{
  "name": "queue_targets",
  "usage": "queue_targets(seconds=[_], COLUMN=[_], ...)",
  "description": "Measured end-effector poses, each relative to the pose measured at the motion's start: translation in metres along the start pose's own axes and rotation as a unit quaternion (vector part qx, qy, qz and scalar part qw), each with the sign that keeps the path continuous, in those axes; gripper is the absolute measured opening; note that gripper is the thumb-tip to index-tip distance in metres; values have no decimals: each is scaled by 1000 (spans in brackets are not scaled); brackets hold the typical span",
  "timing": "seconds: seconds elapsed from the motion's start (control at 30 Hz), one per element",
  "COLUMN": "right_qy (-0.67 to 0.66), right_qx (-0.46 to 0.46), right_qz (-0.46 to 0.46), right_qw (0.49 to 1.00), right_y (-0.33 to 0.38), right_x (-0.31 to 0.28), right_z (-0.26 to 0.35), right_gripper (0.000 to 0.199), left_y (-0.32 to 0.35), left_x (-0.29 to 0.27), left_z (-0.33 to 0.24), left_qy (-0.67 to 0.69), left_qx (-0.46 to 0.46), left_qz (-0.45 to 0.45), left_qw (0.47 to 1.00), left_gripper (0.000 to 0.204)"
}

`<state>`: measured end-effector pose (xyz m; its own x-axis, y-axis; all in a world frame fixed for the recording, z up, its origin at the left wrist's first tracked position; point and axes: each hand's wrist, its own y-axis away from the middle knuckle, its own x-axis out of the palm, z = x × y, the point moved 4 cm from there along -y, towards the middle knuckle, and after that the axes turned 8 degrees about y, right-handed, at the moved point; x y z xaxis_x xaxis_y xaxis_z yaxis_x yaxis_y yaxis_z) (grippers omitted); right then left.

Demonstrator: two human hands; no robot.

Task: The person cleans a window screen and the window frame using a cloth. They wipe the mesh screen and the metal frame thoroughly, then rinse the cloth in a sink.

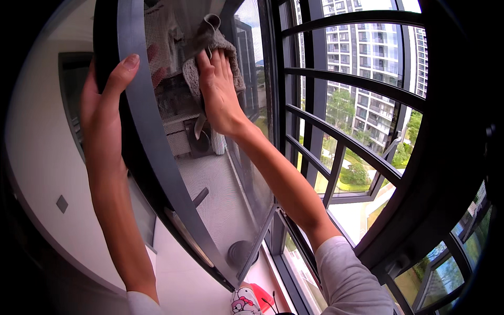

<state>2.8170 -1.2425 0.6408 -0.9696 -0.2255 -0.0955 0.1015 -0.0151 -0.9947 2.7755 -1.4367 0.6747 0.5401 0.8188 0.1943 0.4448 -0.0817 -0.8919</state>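
Observation:
A dark-framed window sash (152, 136) with a mesh screen stands swung inward in front of me. My left hand (102, 105) grips its left frame edge, thumb on the near face and fingers wrapped behind. My right hand (218, 89) presses a grey knitted cloth (210, 47) flat against the upper part of the screen. The cloth bunches above and beside my fingers. Reflections of a room show in the pane.
Curved black security bars (346, 84) cover the window opening on the right, with apartment towers and green grounds far below. A white wall (42, 157) with a small grey square plate lies to the left. A pink and white patterned item (245, 302) sits on the sill below.

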Motion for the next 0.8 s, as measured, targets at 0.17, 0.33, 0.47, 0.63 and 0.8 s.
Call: queue_targets(seconds=[0.17, 0.33, 0.47, 0.63, 0.8], right_qy=[17, 49, 25, 117, 66], right_qx=[83, 360, 583, 115, 150], right_qz=[-1, -48, -14, -54, -130], right_qw=[996, 930, 812, 985, 978], right_y=[-59, 161, 221, 11, -9], right_x=[-37, 2, -7, -16, -55], right_z=[-159, -258, -241, -199, -243], right_gripper=[66, 73, 85, 57, 62], left_y=[1, 5, 5, 8, 13], left_x=[6, 3, 11, 13, 34], left_z=[-5, -2, 0, -15, -28], left_qy=[-44, -145, -186, -209, -185], left_qx=[56, 127, 171, 200, 224], left_qz=[-18, -50, -12, -7, -20], left_qw=[997, 980, 967, 957, 957], left_gripper=[68, 69, 66, 63, 63])
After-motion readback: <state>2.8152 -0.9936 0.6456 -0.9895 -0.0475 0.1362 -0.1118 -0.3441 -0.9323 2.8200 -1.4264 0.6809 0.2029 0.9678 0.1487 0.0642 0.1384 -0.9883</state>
